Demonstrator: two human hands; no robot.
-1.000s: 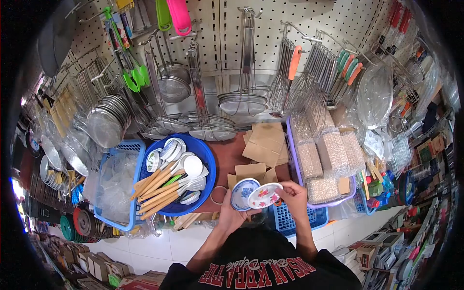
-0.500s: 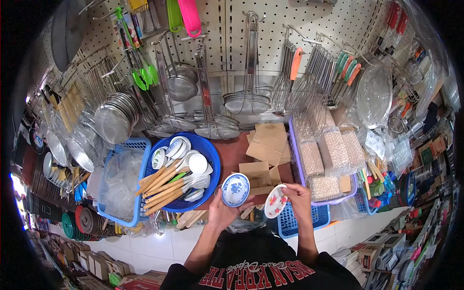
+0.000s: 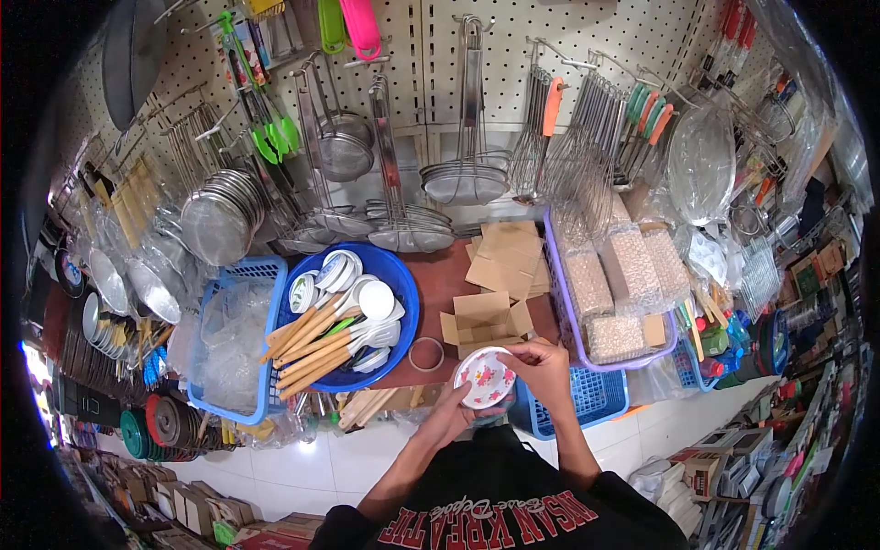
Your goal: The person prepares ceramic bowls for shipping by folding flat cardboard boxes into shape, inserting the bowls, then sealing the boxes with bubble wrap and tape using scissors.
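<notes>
Just beyond the chest of a black shirt [image 3: 495,490], holds both forearms up and angled inward, nearly meeting at the dish. Slants the left forearm up and to the right, with the left hand [image 3: 444,420] grasping the lower left rim of a white dish [image 3: 486,378] with pink and red flowers. Lays the left thumb at the rim and tucks the fingers beneath, mostly out of sight. Stands the right forearm more steeply, leaning a little leftward, with the right hand [image 3: 545,371] bent over the upper right rim of the same dish. Pinches that edge between thumb and fingertips. Tilts the dish's inside toward the camera, on the near side of an open cardboard box [image 3: 481,310].

Below the right wrist, shows a blue mesh basket [image 3: 579,425]. Farther on, spreads across a reddish-brown table [image 3: 440,275] a thin ring [image 3: 410,355], flat cardboard pieces [image 3: 504,257] and, to the left, a blue tub [image 3: 414,302] of wooden-handled utensils [image 3: 312,353]. Farther right, includes a purple basket [image 3: 632,363] of bubble-wrapped packs [image 3: 632,275]. At the back, ends in a pegboard [image 3: 587,27] hung with strainers [image 3: 466,188] and whisks [image 3: 587,174].
</notes>
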